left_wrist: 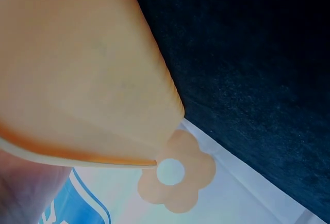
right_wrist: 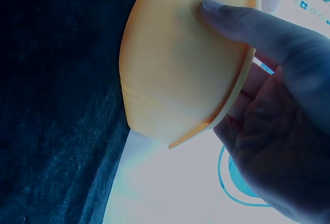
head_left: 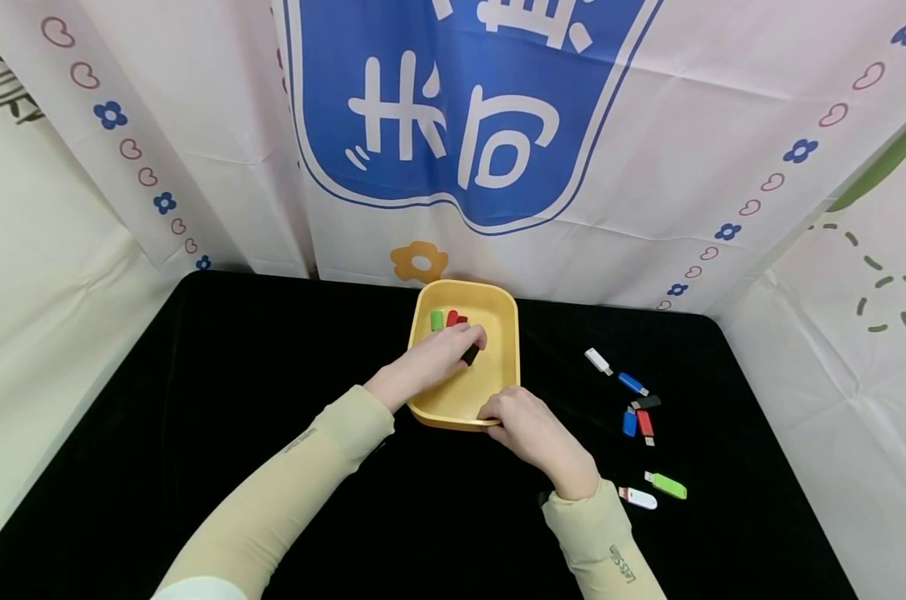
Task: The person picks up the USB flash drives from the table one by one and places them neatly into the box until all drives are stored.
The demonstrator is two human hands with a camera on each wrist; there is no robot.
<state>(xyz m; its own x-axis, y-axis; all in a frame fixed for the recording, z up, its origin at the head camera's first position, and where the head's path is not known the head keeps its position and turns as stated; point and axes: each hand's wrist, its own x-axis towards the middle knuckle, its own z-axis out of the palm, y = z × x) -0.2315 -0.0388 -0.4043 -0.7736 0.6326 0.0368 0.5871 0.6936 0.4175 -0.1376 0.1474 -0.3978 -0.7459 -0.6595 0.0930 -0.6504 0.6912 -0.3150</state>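
A yellow tray (head_left: 503, 342) sits on the black-covered table. Reaching over its left side, my left hand (head_left: 441, 354) pinches a black USB stick (head_left: 471, 355) inside it. A green USB stick (head_left: 437, 320) and red USB sticks (head_left: 453, 317) lie in the tray's far left part, partly behind that hand. My right hand (head_left: 526, 423) grips the tray's near right rim. In the right wrist view its thumb presses the outer wall (right_wrist: 180, 74) while the fingers go over to the inside. The left wrist view shows mostly the tray's outer wall (left_wrist: 87, 69).
Right of the tray lie loose USB sticks: a white one (head_left: 597, 361), two blue ones (head_left: 633, 383), a black one (head_left: 648, 402) and a red one (head_left: 645, 427). Nearer are a green one (head_left: 668, 486) and a white-and-red one (head_left: 638, 498). A printed curtain (head_left: 235, 192) hangs behind the table.
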